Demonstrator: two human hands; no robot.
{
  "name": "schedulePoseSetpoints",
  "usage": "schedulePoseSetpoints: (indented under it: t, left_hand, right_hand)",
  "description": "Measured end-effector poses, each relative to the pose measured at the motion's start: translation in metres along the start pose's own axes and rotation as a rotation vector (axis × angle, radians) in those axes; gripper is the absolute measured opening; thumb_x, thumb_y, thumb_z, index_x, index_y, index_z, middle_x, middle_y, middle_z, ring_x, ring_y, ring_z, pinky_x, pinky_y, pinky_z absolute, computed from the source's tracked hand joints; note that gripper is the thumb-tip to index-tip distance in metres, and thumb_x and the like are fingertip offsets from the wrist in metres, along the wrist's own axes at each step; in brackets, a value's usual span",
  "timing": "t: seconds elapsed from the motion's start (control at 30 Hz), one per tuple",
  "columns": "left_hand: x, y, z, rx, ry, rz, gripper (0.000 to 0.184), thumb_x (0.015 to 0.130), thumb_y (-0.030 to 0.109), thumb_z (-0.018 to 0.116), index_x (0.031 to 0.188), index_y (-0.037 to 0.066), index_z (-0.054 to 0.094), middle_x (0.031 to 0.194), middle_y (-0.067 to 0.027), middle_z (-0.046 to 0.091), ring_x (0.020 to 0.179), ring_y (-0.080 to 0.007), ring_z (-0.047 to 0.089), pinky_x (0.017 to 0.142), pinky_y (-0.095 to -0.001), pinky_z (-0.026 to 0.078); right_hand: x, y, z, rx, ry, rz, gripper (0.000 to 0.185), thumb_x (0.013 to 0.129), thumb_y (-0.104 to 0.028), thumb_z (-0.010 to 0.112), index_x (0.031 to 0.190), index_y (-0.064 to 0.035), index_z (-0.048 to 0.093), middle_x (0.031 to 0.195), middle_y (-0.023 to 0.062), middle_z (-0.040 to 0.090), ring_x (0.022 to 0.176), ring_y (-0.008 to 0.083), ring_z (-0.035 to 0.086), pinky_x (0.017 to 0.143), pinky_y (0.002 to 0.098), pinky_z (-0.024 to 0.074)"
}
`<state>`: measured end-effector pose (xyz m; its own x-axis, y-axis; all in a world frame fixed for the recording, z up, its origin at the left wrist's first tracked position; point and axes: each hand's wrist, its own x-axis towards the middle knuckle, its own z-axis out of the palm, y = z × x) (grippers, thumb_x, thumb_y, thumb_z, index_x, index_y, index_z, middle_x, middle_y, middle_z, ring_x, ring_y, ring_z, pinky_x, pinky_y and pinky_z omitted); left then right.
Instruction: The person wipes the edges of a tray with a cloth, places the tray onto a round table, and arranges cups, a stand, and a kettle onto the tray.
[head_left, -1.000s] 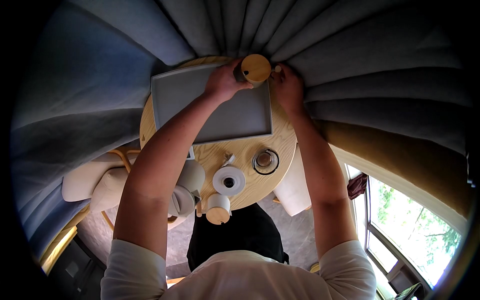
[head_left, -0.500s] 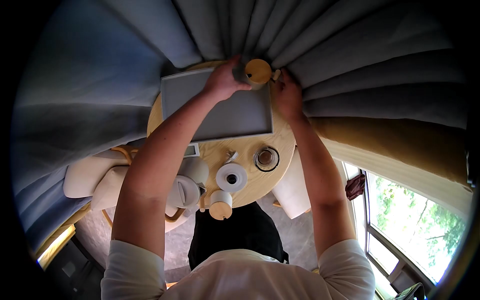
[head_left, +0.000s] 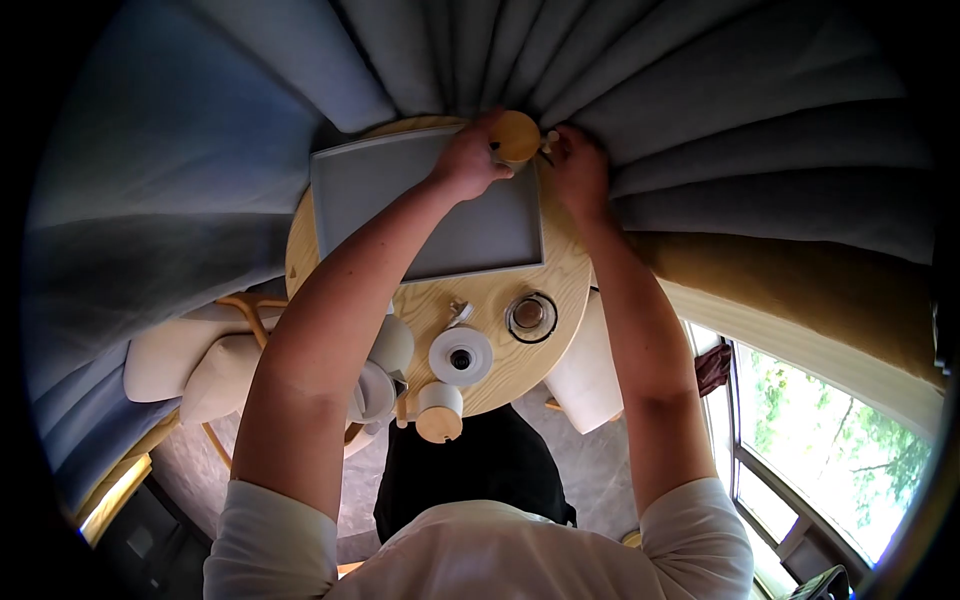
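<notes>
At the far right corner of the grey tray (head_left: pixel 430 262), a mug with a round wooden lid (head_left: pixel 516 136) stands upright. My left hand (head_left: pixel 472 160) is wrapped around the mug's left side, thumb toward me. On the other side, the bent fingers of my right hand (head_left: pixel 580 165) close at the mug's small light handle (head_left: pixel 550 139). A thin dark bit shows just below that handle; I cannot tell what it is. The mug's body is mostly hidden under the lid and by my left hand.
Nearer me on the round wooden table (head_left: pixel 570 270) are a glass cup (head_left: pixel 531 317), a white round dish-like item (head_left: pixel 462 357), a second lidded mug (head_left: pixel 439 412) and a white kettle (head_left: pixel 374 390). Grey curtains (head_left: pixel 740 130) hang close behind the tray.
My left hand has moved right and closed around the mug. My right fingers have shifted slightly up by the handle. The tray appears a little further left.
</notes>
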<state>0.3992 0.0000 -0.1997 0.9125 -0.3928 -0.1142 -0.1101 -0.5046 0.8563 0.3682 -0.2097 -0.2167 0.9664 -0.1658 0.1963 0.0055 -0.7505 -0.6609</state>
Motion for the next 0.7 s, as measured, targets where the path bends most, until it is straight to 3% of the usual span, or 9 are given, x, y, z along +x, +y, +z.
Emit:
schedulePoseSetpoints:
  t: [0.17, 0.27, 0.47, 0.63, 0.7]
  left_hand:
    - [0.005, 0.007, -0.004, 0.067, -0.015, 0.001, 0.091, 0.07, 0.009, 0.091, 0.149, 0.002, 0.048, 0.143, -0.0197, 0.059, 0.134, -0.0347, 0.057, 0.112, -0.04, 0.047]
    - [-0.003, 0.011, 0.0, 0.152, 0.102, 0.004, 0.083, 0.069, 0.011, 0.091, 0.142, 0.002, 0.053, 0.138, -0.0199, 0.059, 0.131, -0.036, 0.057, 0.11, -0.0417, 0.048]
    - [0.0, 0.0, 0.002, 0.171, 0.116, 0.095, 0.085, 0.067, 0.016, 0.093, 0.142, 0.002, 0.054, 0.137, -0.0194, 0.058, 0.129, -0.0363, 0.058, 0.11, -0.0422, 0.049]
    - [0.005, -0.001, -0.001, 0.117, 0.065, 0.065, 0.085, 0.069, 0.011, 0.092, 0.143, 0.001, 0.053, 0.138, -0.0199, 0.059, 0.128, -0.0348, 0.06, 0.11, -0.0412, 0.049]
    - [0.006, -0.002, -0.001, 0.07, 0.04, 0.045, 0.085, 0.07, 0.008, 0.091, 0.144, 0.001, 0.052, 0.14, -0.0201, 0.059, 0.129, -0.0337, 0.06, 0.109, -0.0406, 0.049]
  right_hand:
    - [0.008, -0.003, 0.002, -0.037, -0.008, -0.023, 0.027, 0.097, -0.012, 0.066, 0.123, -0.0027, 0.071, 0.102, 0.0237, 0.075, 0.095, 0.038, 0.075, 0.081, 0.0451, 0.0581]
    - [0.015, -0.01, -0.002, -0.054, -0.048, -0.032, 0.028, 0.097, -0.011, 0.065, 0.123, -0.0029, 0.071, 0.103, 0.0245, 0.074, 0.095, 0.0392, 0.074, 0.08, 0.0461, 0.0577]
    - [0.02, -0.005, 0.001, -0.021, -0.051, -0.073, 0.029, 0.095, -0.008, 0.065, 0.123, -0.0016, 0.07, 0.103, 0.0248, 0.074, 0.095, 0.0397, 0.074, 0.081, 0.0461, 0.0574]
    - [0.018, -0.009, -0.005, 0.021, -0.128, 0.027, 0.029, 0.095, -0.007, 0.067, 0.122, -0.0003, 0.07, 0.102, 0.0235, 0.075, 0.095, 0.0372, 0.075, 0.081, 0.0431, 0.0579]
    - [0.017, -0.004, -0.003, 0.048, -0.1, 0.014, 0.022, 0.096, -0.01, 0.067, 0.117, -0.0028, 0.072, 0.097, 0.0228, 0.075, 0.093, 0.0396, 0.074, 0.079, 0.0462, 0.0579]
